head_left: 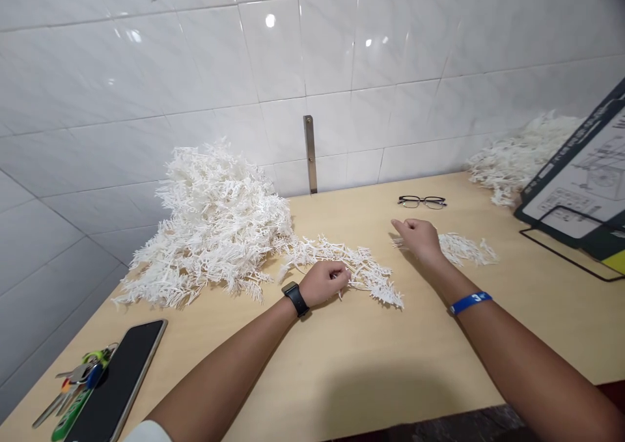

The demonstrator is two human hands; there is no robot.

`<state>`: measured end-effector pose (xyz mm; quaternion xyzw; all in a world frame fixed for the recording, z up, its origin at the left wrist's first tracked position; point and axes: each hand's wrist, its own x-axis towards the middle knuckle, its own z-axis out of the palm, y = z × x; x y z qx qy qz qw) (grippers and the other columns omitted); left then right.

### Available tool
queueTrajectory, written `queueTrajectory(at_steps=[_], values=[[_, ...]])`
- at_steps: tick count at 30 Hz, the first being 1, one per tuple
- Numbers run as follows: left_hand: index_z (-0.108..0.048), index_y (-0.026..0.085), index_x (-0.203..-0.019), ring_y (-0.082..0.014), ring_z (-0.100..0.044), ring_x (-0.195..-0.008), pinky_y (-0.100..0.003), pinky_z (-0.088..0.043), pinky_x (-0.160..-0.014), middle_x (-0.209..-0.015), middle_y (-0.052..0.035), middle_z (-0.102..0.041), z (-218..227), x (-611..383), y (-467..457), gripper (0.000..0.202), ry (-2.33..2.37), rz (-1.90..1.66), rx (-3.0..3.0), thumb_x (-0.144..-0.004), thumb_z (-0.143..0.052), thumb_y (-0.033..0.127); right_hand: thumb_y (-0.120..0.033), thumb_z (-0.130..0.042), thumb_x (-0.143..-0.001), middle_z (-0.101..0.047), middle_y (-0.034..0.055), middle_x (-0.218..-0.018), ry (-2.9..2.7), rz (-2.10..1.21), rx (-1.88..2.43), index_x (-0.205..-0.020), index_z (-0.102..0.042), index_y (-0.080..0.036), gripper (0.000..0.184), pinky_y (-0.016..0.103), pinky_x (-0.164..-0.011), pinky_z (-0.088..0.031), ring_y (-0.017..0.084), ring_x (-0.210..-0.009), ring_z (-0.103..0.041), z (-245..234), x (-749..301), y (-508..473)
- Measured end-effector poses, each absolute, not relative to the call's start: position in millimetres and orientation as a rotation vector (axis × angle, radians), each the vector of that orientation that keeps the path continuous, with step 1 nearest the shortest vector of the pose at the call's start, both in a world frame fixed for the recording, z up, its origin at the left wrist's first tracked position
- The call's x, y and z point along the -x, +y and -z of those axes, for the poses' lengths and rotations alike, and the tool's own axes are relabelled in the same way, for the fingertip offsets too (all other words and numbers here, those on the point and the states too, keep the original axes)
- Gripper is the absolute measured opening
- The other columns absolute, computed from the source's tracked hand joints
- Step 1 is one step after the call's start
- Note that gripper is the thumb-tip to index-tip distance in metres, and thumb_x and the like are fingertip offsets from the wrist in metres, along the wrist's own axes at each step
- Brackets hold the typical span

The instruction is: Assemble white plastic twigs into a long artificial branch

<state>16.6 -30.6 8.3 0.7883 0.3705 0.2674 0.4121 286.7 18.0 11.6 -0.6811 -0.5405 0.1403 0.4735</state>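
My left hand (325, 281), with a black watch on its wrist, is curled into a loose fist on a flat white plastic branch sprig (364, 269) lying on the wooden table (351, 357). My right hand (417, 237), with a blue wristband, has its fingers curled and rests on the left end of a smaller pile of white sprigs (466, 248). A big heap of the same white plastic branches (215, 224) sits to the left against the tiled wall.
Black-rimmed glasses (422, 201) lie beyond my right hand. A phone (120, 380) and a bunch of keys (73, 386) lie at the front left corner. Another white heap (520, 152) and an instruction board on a stand (581, 181) are at the right.
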Motion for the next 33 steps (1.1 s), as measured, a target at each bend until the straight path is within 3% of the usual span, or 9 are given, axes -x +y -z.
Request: queueTrajectory(at_steps=[3, 5, 7, 9, 11, 18, 25, 29, 33], values=[[-0.055, 0.015, -0.062, -0.0102, -0.045, -0.058, -0.023, -0.034, -0.059, -0.058, 0.0013, -0.054, -6.2, -16.8, -29.4, 0.035, 0.999, -0.759, -1.970, -0.089, -0.047, 0.037, -0.051, -0.056, -0.082, -0.027, -0.0056, -0.047, -1.337, -0.330, 1.678, -0.051, -0.031, -0.023, 0.048, 0.026, -0.046, -0.023, 0.011, -0.048, -0.028, -10.8, -279.5, 14.7], [-0.059, 0.015, -0.066, -0.0107, -0.047, -0.060, -0.023, -0.036, -0.060, -0.061, 0.0006, -0.056, -5.9, -16.6, -29.1, 0.034, 1.014, -0.841, -1.926, -0.089, -0.047, 0.037, -0.045, -0.050, -0.086, -0.036, -0.0039, -0.049, -1.339, -0.348, 1.628, -0.059, -0.048, -0.020, 0.037, 0.026, -0.047, -0.027, 0.012, -0.048, -0.036, -12.1, -271.9, 10.8], [-0.064, 0.014, -0.073, -0.0121, -0.051, -0.066, -0.023, -0.038, -0.064, -0.068, -0.0013, -0.060, -7.3, -15.9, -29.2, 0.032, 1.047, -0.955, -1.882, -0.089, -0.048, 0.037, -0.037, -0.045, -0.087, -0.046, -0.0024, -0.054, -1.343, -0.395, 1.581, -0.085, -0.063, -0.018, 0.026, 0.025, -0.048, -0.032, 0.014, -0.050, -0.045, -12.7, -264.8, 6.9], [-0.068, 0.015, -0.079, -0.0142, -0.055, -0.073, -0.024, -0.041, -0.068, -0.076, -0.0038, -0.064, -9.8, -14.7, -29.3, 0.032, 1.086, -1.094, -1.856, -0.089, -0.049, 0.037, -0.032, -0.042, -0.087, -0.051, -0.0020, -0.057, -1.348, -0.443, 1.551, -0.115, -0.061, -0.019, 0.035, 0.025, -0.050, -0.035, 0.016, -0.052, -0.050, -12.2, -259.1, 3.5], [-0.070, 0.015, -0.081, -0.0159, -0.058, -0.079, -0.026, -0.043, -0.073, -0.081, -0.0055, -0.066, -12.4, -13.0, -29.3, 0.032, 1.107, -1.232, -1.845, -0.090, -0.049, 0.037, -0.031, -0.042, -0.087, -0.053, -0.0018, -0.059, -1.364, -0.503, 1.519, -0.126, -0.056, -0.020, 0.042, 0.024, -0.051, -0.037, 0.017, -0.054, -0.053, -11.5, -254.1, 0.2], [-0.070, 0.016, -0.087, -0.0179, -0.061, -0.091, -0.029, -0.046, -0.085, -0.092, -0.0080, -0.068, -13.8, -10.6, -28.5, 0.031, 1.155, -1.563, -1.689, -0.091, -0.049, 0.038, -0.040, -0.048, -0.088, -0.060, 0.0019, -0.067, -1.729, -0.692, 1.377, -0.090, -0.069, -0.017, 0.031, 0.025, -0.053, -0.036, 0.015, -0.057, -0.049, -18.5, -234.4, -13.7], [-0.064, 0.016, -0.095, -0.0119, -0.053, -0.063, -0.024, -0.043, -0.061, -0.072, -0.0021, -0.063, -14.0, -13.0, -29.6, 0.037, 1.207, -1.583, -1.467, -0.093, -0.043, 0.047, -0.034, -0.067, -0.078, -0.066, 0.0070, -0.099, -2.304, -0.835, 1.118, -0.095, -0.072, -0.020, 0.022, 0.029, -0.076, -0.044, 0.020, -0.086, -0.059, -21.3, -229.8, -14.3], [-0.055, 0.018, -0.078, -0.0118, -0.048, -0.062, -0.024, -0.040, -0.060, -0.065, -0.0001, -0.053, -17.5, -12.2, -29.9, 0.038, 1.260, -1.686, -1.441, -0.094, -0.040, 0.049, -0.034, -0.060, -0.084, -0.066, 0.0069, -0.094, -2.287, -0.755, 1.226, -0.086, -0.072, -0.019, 0.019, 0.030, -0.074, -0.045, 0.019, -0.084, -0.061, -19.0, -234.4, -10.8], [-0.042, 0.020, -0.066, -0.0118, -0.037, -0.057, -0.025, -0.034, -0.055, -0.059, 0.0018, -0.039, -22.5, -11.4, -30.1, 0.042, 1.297, -1.780, -1.368, -0.093, -0.041, 0.051, -0.040, -0.054, -0.090, -0.066, 0.0105, -0.115, -2.080, -0.607, 1.357, -0.110, -0.069, -0.019, 0.033, 0.034, -0.089, -0.047, 0.024, -0.104, -0.061, -11.3, -244.5, -0.5]])
